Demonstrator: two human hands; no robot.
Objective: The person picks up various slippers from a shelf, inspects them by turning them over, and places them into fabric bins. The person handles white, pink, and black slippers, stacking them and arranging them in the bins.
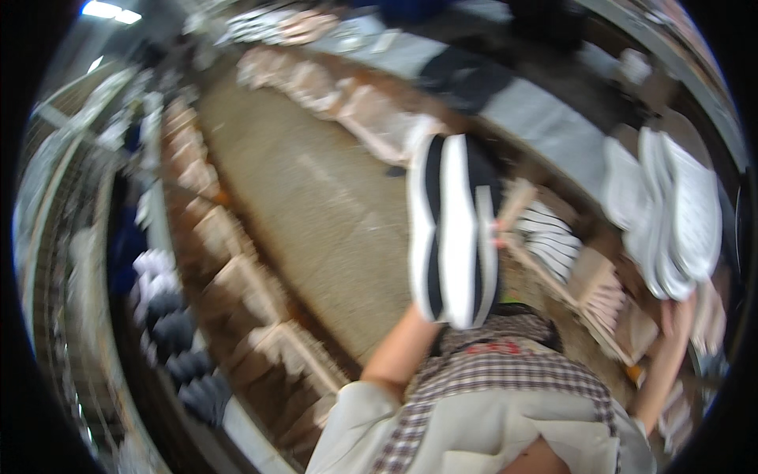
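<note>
In front of my body, my left hand [498,231] grips a bundle of black and white shoe soles [456,229]. The soles stand on edge, side by side, and cover most of this hand; only blurred fingertips show at their right side. To the right, my right hand [677,317] is at the lower end of a stack of white shoe soles [688,207] and appears to touch it. Its fingers are partly hidden and smeared, so I cannot tell whether they grip. Brown soles [681,136] show behind the white ones.
Open boxes with white, dark-edged pieces [547,239] and pinkish pieces [606,304] stand between my hands. Brown cartons [253,288] line the left side of the concrete floor [308,186]. Dark soles [189,371] lie beside a wire rack [75,300]. A grey-topped bench [545,126] runs along the far side.
</note>
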